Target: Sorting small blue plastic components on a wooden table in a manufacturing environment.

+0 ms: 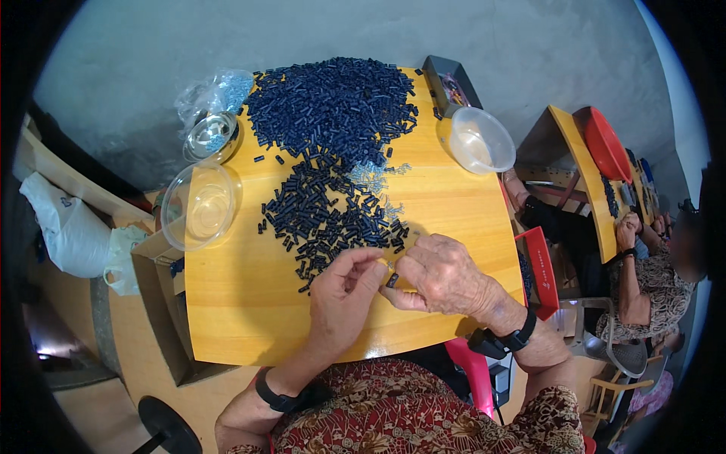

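Close to the table's front edge, my two hands meet with fingertips nearly touching. Between the thumb and fingers of my right hand [439,276] is a small black tubular piece [392,280]. My left hand [344,291] is closed in a pinch beside it; whatever its fingertips hold is too small to make out. Just beyond my hands lies a loose spread of similar black pieces [302,208], running back into a large dark heap [329,106]. Small silvery metal pieces [368,175] are scattered along the right side of that spread.
Clear plastic bowls stand at the table's left [200,208] and right [482,141] edges. A smaller bowl [212,138] and a plastic bag [231,91] sit back left, a grey box [452,85] back right. A red bin [538,272] adjoins the right side. Another person [643,303] sits at a further table.
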A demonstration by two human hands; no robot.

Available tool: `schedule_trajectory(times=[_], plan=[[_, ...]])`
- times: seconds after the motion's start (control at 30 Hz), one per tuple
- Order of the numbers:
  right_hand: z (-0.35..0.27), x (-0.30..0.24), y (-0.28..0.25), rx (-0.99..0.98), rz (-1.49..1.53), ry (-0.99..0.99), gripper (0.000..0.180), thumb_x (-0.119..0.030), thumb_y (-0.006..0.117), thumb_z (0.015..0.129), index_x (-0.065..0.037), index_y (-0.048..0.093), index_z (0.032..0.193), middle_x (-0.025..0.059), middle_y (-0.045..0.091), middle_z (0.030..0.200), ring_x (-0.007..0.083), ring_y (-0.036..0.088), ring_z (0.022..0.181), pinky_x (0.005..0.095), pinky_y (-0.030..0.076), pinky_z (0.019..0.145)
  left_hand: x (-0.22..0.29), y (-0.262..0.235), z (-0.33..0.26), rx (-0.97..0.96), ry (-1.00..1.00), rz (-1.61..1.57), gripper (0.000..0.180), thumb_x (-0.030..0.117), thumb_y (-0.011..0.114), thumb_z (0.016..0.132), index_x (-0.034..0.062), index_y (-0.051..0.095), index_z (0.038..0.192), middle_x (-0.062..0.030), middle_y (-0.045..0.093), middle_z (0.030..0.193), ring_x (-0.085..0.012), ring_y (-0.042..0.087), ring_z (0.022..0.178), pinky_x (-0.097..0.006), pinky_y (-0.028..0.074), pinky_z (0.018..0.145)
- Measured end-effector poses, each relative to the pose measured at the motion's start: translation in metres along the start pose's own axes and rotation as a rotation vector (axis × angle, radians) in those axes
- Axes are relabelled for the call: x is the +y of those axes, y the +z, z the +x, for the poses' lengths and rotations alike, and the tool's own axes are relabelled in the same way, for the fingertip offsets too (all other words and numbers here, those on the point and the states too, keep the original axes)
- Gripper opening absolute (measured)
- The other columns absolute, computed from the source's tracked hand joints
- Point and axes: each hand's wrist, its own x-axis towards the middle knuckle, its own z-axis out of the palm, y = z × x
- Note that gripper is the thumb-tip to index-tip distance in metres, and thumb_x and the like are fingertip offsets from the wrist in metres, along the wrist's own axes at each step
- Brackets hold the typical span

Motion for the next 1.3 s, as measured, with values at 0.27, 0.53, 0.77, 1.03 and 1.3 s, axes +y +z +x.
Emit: schedule_trajectory(times=[0.27, 0.53, 0.77, 1.03, 1.3], plan=[[-0.003, -0.017, 0.025, 0.019, 0.184, 0.041, 0.031, -0.025, 0.079, 0.072, -0.002, 0.061, 0.081, 0.0112, 0.059, 0.077, 0.0288, 0.061, 0.075, 0.0405, 0.051, 0.073, -0.007, 0.018, 0.003, -0.167, 0.126, -0.290, 0.037, 0.017, 0.054, 0.101, -0.0064, 0.054, 0.130, -0.0156, 0.063, 0.122, -0.0181, 0.058, 0.114, -0.030, 0.044, 0.100], [-0.015, -0.017, 0.038, -0.008, 0.259, 0.087, 0.034, -0.028, 0.078, 0.074, -0.001, 0.066, 0.091, 0.0152, 0.062, 0.089, 0.0339, 0.062, 0.088, 0.0439, 0.050, 0.082, -0.014, 0.021, 0.007, -0.143, 0.157, -0.294, 0.037, 0.022, 0.048, 0.103, -0.0077, 0.070, 0.104, -0.0178, 0.062, 0.128, -0.0229, 0.058, 0.117, -0.035, 0.041, 0.105], [-0.016, -0.018, 0.041, -0.074, 0.287, 0.098, 0.031, -0.030, 0.075, 0.077, -0.004, 0.064, 0.090, 0.0135, 0.063, 0.089, 0.0320, 0.063, 0.089, 0.0434, 0.051, 0.080, -0.020, 0.023, 0.006, -0.052, 0.119, -0.296, 0.034, 0.018, 0.049, 0.102, -0.0067, 0.070, 0.093, -0.0167, 0.067, 0.115, -0.0218, 0.061, 0.109, -0.035, 0.044, 0.101], [-0.013, -0.019, 0.042, -0.104, 0.263, 0.086, 0.030, -0.028, 0.075, 0.077, -0.004, 0.063, 0.090, 0.0115, 0.065, 0.089, 0.0305, 0.065, 0.088, 0.0420, 0.053, 0.077, -0.019, 0.021, 0.005, -0.032, 0.073, -0.286, 0.031, 0.016, 0.050, 0.101, -0.0062, 0.069, 0.091, -0.0160, 0.068, 0.110, -0.0202, 0.061, 0.106, -0.034, 0.045, 0.098], [-0.004, -0.018, 0.021, 0.145, 0.221, 0.160, 0.026, -0.015, 0.078, 0.073, -0.002, 0.061, 0.087, 0.0113, 0.058, 0.081, 0.0295, 0.059, 0.076, 0.0397, 0.050, 0.071, 0.006, -0.004, 0.008, -0.020, 0.025, -0.355, 0.029, 0.024, 0.050, 0.103, 0.0008, 0.066, 0.109, -0.0079, 0.068, 0.106, -0.0141, 0.061, 0.102, -0.029, 0.046, 0.094]])
